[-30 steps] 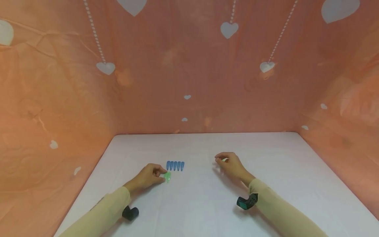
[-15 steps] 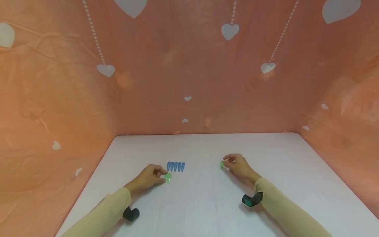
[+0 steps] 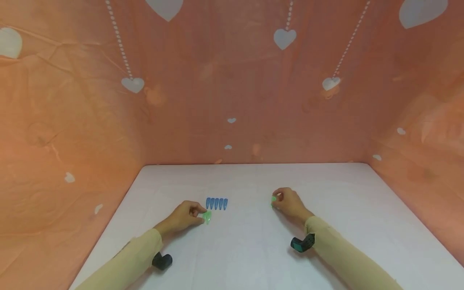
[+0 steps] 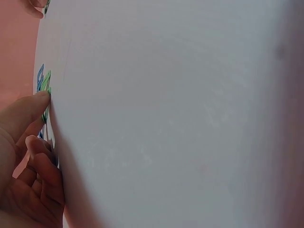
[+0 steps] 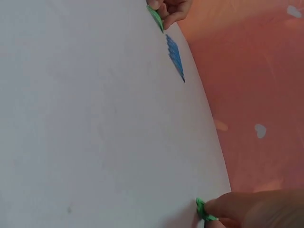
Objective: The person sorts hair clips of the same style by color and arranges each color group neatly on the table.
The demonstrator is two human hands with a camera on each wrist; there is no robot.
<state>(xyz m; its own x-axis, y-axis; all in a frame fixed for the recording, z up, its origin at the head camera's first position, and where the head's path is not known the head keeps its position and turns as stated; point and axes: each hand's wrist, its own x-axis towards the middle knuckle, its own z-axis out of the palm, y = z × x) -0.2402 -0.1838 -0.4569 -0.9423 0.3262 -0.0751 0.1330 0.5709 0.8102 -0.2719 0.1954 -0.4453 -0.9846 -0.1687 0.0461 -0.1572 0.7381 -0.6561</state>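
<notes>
My left hand (image 3: pixel 181 215) pinches green snap hair clips (image 3: pixel 207 217) between thumb and fingers, low at the white table. Just beyond them lies a neat row of several blue snap hair clips (image 3: pixel 216 203), side by side. Over on the right, my right hand (image 3: pixel 291 204) holds green snap hair clips (image 3: pixel 273 200) between its thumb and finger, close to the tabletop. The right wrist view shows a small green bunch (image 5: pixel 201 209) at that thumb. How many green clips each hand has cannot be told, since fingers cover part of them.
A white cloth-covered table (image 3: pixel 235 249) spreads beneath both hands. Orange-pink sheeting (image 3: pixel 203 96) printed with white hearts stands behind and at both sides. A dark device (image 3: pixel 162 262) sits under the left wrist, another (image 3: pixel 303 243) under the right.
The right hand has shifted to the right since a second ago, and its fingers have closed in on the green clips, which now show more. The left hand and the blue row stay put.
</notes>
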